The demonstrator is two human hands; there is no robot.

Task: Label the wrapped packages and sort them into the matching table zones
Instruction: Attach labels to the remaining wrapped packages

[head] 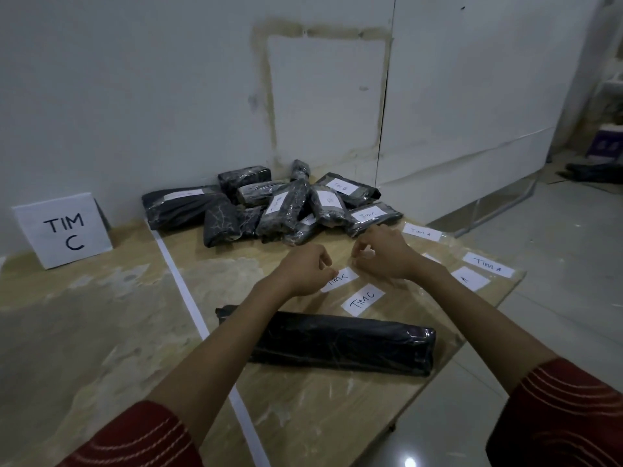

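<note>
Black film-wrapped packages [269,203] lay heaped at the far side of a wooden table [101,315], several already bearing white slips. One long package [340,345] waited unlabelled and crosswise at the near edge, just under the person's forearms.

The left hand [303,271] pinched the near-left end of a TIM C label [344,276] between thumb and fingertip, apparently to peel it from the clear sheet [404,311] on which the slips were laid out. The right hand [384,254] hovered at the label's far end with fingers curled, though whether it gripped anything could not be told.

A second TIM C label [362,299] lay just beside the first, and TIM A labels [488,264] sat farther right.

No box or tray was in view. Instead, a white tape strip [178,281] split the tabletop into zones, and a standing TIM C sign [64,230] marked the left one. The long package seemed the likely recipient of the pinched label, and would then be bound left across the tape.
</note>
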